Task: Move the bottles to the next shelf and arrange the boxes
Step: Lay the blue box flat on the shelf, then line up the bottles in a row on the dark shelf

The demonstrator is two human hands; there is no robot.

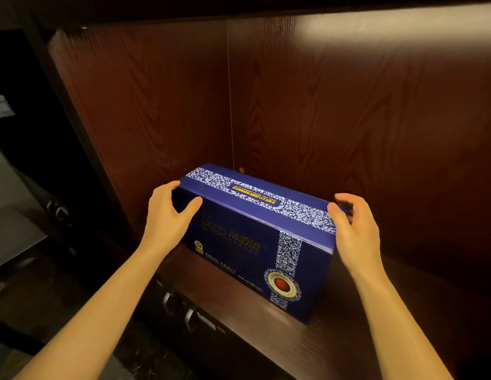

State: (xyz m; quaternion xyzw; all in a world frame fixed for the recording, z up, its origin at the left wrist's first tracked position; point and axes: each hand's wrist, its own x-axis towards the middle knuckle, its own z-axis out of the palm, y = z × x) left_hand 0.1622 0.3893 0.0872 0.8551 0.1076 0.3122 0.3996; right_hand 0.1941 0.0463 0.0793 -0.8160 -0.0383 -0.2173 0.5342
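Observation:
A long dark blue box (240, 237) with white floral bands and a red round emblem stands on the dark wooden shelf (337, 349), set at a slant to the shelf's front edge. My left hand (167, 215) clasps its left end, fingers over the top corner and thumb on the front face. At the right end, my right hand (358, 233) has its thumb on the top edge and its fingers curled behind the box. No bottles are in view.
The wood-grain back panel (348, 111) and left side wall (145, 111) close in the compartment. Below the shelf's front edge are curved metal drawer handles (181, 311). To the left are dark furniture and a grey floor (11, 215).

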